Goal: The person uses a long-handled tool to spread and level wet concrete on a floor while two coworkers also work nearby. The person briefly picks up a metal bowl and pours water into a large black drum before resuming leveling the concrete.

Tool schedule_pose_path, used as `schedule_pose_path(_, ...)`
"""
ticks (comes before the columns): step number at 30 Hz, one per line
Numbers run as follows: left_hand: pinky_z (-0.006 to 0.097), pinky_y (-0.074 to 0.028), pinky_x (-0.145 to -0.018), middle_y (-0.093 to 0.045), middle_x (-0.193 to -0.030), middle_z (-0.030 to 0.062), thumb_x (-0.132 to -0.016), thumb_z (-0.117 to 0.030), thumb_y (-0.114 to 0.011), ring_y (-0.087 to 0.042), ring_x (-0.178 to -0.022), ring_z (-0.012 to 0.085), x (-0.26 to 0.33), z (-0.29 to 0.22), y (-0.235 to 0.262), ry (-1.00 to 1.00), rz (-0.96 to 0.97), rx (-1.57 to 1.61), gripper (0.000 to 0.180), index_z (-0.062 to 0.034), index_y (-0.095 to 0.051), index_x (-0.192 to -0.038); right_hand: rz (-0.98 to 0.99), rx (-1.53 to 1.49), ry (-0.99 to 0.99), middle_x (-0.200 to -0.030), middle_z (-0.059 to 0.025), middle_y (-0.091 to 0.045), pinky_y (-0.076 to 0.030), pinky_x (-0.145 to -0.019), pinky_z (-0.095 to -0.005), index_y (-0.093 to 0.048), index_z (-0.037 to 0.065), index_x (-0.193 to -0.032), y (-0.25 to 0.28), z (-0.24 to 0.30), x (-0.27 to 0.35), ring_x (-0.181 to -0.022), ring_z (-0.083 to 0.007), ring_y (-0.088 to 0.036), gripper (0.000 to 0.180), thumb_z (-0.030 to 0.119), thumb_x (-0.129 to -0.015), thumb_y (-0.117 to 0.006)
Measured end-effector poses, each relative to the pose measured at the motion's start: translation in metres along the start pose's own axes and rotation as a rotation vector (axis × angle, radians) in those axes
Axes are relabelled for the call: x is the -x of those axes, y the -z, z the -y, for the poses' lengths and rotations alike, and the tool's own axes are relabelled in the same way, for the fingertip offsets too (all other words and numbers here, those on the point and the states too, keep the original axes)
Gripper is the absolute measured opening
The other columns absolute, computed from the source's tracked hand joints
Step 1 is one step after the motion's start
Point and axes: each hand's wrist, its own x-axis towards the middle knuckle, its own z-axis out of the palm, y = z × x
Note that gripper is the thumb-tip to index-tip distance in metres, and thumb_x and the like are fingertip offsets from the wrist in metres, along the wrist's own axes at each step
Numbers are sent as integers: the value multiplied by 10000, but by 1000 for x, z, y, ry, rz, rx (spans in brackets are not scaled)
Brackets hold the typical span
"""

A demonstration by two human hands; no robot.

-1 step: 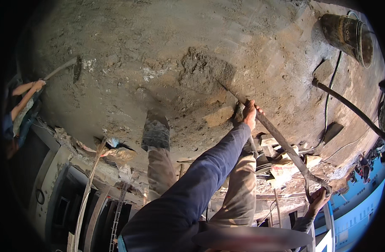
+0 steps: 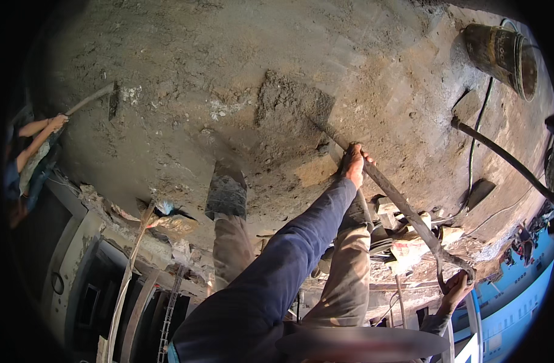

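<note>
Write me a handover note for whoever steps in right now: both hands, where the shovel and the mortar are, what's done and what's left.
Left hand: closed around the middle of the long dark metal-handled shovel.
Right hand: closed on the shovel's grip end, low at the right.
Shovel blade: dug into the grey wet mortar pile on the rough concrete slab.
Feet: one dusty grey boot planted just short of the pile.
Nearby: dirty metal bucket at the slab's far right; another person's hands work a second tool at the left.
Done: mortar heaped on the slab.
Left: the heap looks unspread.
</note>
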Motion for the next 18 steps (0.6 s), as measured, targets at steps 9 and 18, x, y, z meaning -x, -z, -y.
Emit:
schedule_pose_path(9,419,-507,-572,-463,-683,17,-1003,-336,-585,-528,-570,194,70,-146,64,-98,-46,-125,314,-133,-453,-803,-33,-40,-123,-518,1,-413,-267,-388,-275,-478,79,-789,-85,16,173,-399,-90,-339,247,216,-970,-576)
schedule_pose_path(18,406,-512,-538,-485,-704,11,-994,-371,-618,-526,-554,184,81,-205,108,-91,-72,-132,294,-113,-493,-926,-102,-76,-143,-542,26,-408,-248,-403,-265,-463,112,-756,-132,-3,245,-427,-66,-320,212,163,-924,-582)
